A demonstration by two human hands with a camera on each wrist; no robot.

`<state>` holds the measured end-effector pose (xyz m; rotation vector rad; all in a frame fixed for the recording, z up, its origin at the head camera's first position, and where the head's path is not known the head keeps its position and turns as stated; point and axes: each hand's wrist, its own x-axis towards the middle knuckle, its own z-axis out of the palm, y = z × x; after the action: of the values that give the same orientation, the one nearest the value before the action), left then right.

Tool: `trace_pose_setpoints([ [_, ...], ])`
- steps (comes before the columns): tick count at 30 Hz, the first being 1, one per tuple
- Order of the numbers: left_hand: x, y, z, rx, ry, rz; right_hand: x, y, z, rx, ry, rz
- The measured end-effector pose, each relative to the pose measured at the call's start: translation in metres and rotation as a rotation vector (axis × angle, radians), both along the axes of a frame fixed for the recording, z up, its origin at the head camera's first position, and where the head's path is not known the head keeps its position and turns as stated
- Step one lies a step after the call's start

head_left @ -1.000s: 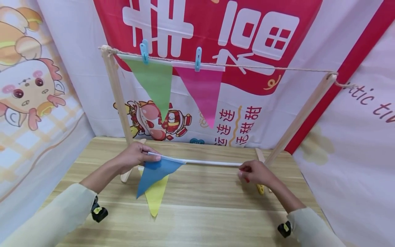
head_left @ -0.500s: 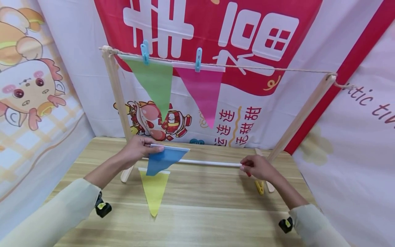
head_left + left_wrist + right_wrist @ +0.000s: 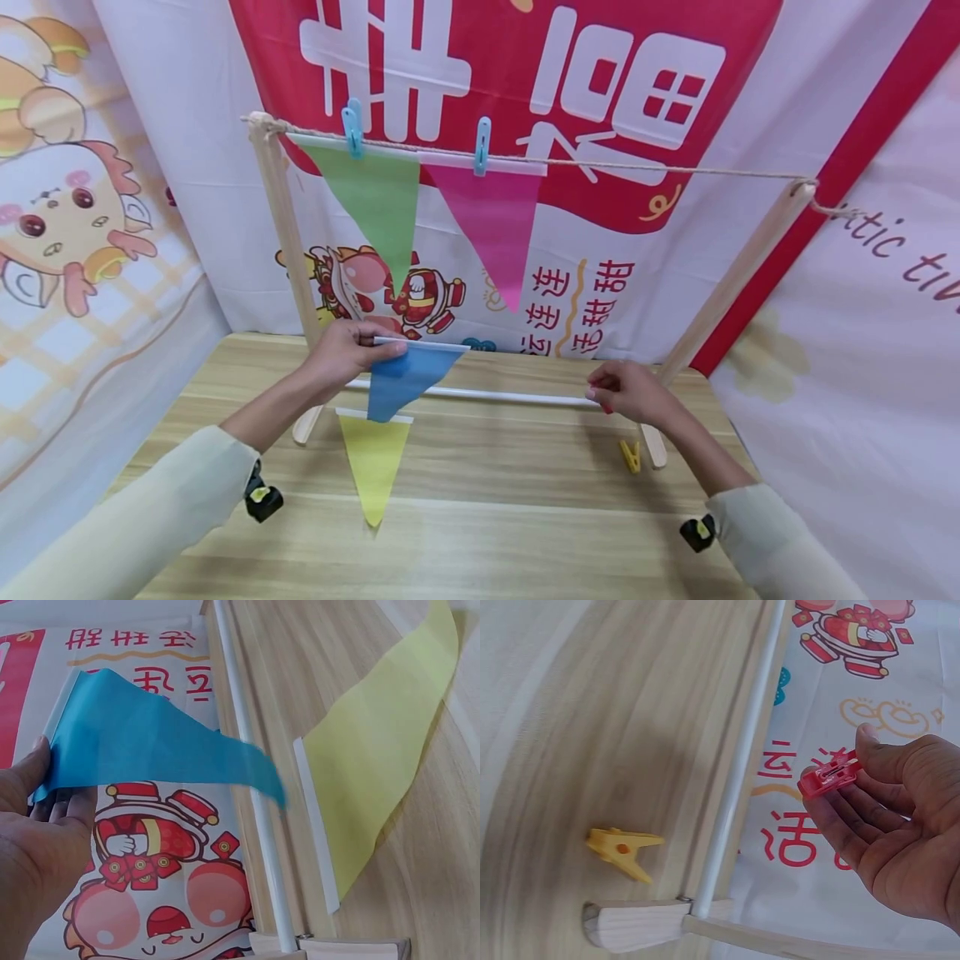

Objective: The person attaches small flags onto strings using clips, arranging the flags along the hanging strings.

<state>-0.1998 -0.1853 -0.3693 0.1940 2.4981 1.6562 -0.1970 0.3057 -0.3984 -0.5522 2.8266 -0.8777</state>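
My left hand (image 3: 347,354) pinches one upper corner of a blue triangular pennant (image 3: 412,375) along its white top strip. The pennant hangs point down in front of the frame's white crossbar (image 3: 517,397). A red clothespin (image 3: 831,774) is held between the thumb and fingers of my right hand (image 3: 911,817), near the right post. Below the blue pennant a yellow pennant (image 3: 375,467) lies flat on the table. Overhead, a green pennant (image 3: 375,200) and a pink pennant (image 3: 495,217) hang from the twine (image 3: 637,162), each under a light blue clothespin (image 3: 482,146).
A yellow clothespin (image 3: 631,456) lies on the wooden table (image 3: 480,542) beside the right post's foot (image 3: 653,446). Two wooden posts (image 3: 738,279) carry the twine. Printed cloth (image 3: 585,225) hangs close behind the frame.
My left hand has lifted the blue pennant up and to the right, off the yellow one. My right hand has risen slightly with the red clothespin.
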Motion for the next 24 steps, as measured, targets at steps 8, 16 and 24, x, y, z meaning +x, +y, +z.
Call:
trace_pose_setpoints([
  [8,-0.002,0.008,0.008,0.006,0.093,0.015,-0.005,-0.007,0.018,-0.011,0.031,-0.03],
  [16,-0.004,0.016,0.014,-0.029,0.135,0.028,-0.009,-0.013,0.035,-0.002,0.029,-0.07],
  [24,-0.007,0.026,0.019,0.011,0.12,0.006,-0.012,-0.016,0.048,0.008,0.059,-0.086],
])
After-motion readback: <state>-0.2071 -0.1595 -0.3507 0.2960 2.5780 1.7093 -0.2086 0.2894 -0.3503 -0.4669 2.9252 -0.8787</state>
